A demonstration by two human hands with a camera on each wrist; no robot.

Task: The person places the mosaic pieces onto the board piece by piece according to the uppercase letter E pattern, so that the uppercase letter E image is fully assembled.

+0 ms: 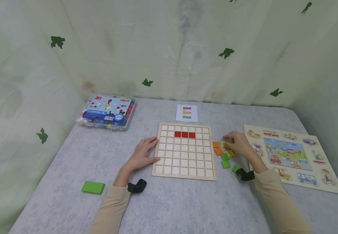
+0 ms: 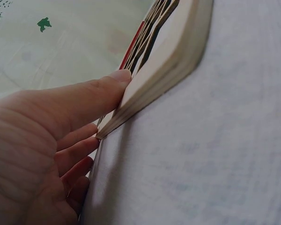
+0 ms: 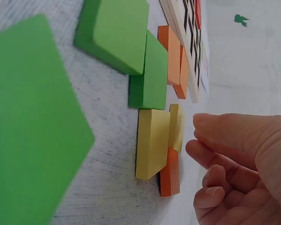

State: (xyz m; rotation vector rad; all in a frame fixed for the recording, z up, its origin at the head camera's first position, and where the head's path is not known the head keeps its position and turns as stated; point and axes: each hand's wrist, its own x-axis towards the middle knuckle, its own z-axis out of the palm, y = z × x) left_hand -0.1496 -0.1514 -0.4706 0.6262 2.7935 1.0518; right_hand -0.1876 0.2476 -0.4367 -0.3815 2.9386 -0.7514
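Observation:
A wooden grid board point(image 1: 183, 177) lies on the table with three red tiles point(image 1: 184, 134) side by side in its second row from the far edge. At its left edge rests my left hand point(image 1: 141, 154); the left wrist view shows thumb and fingers of the hand point(image 2: 61, 117) touching the board's rim point(image 2: 154, 84). To the right of the board, my right hand point(image 1: 240, 144) hovers over loose tiles, its fingertips beside a yellow tile point(image 1: 223, 143). In the right wrist view, the hand point(image 3: 253, 159) has bent fingers, thumb and forefinger apart, holding nothing, close to a yellow tile point(image 3: 176, 126).
Near the right hand lie orange tiles point(image 1: 216, 145), green tiles point(image 1: 225, 157) and another yellow tile point(image 1: 230, 153). A pattern card point(image 1: 194, 113) lies behind the board, a plastic box point(image 1: 107, 112) back left, a green block point(image 1: 93, 187) front left, a picture puzzle point(image 1: 291, 156) right.

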